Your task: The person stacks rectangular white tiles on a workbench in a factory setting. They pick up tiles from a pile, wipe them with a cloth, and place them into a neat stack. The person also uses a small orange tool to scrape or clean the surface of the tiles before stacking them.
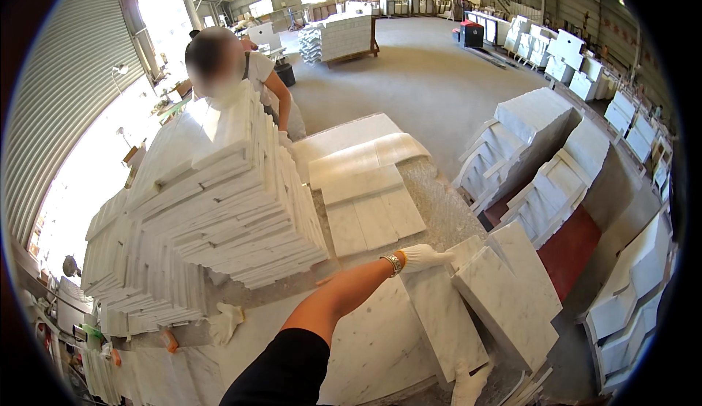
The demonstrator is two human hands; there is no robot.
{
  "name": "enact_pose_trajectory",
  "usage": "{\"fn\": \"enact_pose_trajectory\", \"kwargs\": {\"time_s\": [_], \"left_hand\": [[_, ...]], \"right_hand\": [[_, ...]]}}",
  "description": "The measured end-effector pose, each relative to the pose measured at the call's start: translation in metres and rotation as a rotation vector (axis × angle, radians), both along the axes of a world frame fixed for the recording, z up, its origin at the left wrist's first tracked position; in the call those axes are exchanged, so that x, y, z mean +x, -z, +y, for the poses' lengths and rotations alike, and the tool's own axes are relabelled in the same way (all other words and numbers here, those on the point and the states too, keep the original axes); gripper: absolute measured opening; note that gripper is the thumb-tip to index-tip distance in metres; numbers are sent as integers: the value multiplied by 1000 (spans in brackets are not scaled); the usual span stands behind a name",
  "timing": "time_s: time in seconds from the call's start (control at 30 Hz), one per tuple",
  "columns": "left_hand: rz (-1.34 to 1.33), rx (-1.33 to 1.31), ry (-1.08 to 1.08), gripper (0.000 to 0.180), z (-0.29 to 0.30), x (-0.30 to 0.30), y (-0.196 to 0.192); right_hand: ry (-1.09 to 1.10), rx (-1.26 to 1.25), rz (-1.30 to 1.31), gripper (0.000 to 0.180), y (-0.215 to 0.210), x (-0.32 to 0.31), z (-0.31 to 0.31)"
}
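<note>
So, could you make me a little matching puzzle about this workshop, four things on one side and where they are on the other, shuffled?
Things
1. Left fingers
2. Tall slab stack
3. Metal wristband
4. Dark bucket

Places
A. In the background, right of the co-worker's white shirt
B. Gloved, by the far end of a narrow pale slab
C. Left of the picture's middle, in front of the co-worker
D. Between the black sleeve and the left fingers

Right pairs: 1-B, 2-C, 3-D, 4-A
</note>
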State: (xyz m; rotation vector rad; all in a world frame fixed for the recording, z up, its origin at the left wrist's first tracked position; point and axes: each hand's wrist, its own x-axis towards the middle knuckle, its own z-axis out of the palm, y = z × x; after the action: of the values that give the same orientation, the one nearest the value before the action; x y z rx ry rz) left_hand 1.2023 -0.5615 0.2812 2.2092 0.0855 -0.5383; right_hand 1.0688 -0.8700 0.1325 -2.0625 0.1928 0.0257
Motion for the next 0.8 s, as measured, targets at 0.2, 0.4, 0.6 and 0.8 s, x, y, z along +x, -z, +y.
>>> {"fn": "enact_pose_trajectory", "kwargs": {"time_s": [0.2, 0.4, 0.6, 0.8], "left_hand": [[84, -2, -1, 95, -5, -6, -1], [52, -18, -97, 95, 2, -16, 15], [98, -7, -197, 85, 13, -27, 25], [-160, -208, -160, 83, 31, -54, 32]], "right_hand": [[-13, 67, -16, 113, 3, 5, -3], [-32, 54, -14, 103, -7, 2, -6], [-40, 103, 111, 99, -12, -6, -8], [-102, 156, 27, 100, 1, -10, -3]]}}
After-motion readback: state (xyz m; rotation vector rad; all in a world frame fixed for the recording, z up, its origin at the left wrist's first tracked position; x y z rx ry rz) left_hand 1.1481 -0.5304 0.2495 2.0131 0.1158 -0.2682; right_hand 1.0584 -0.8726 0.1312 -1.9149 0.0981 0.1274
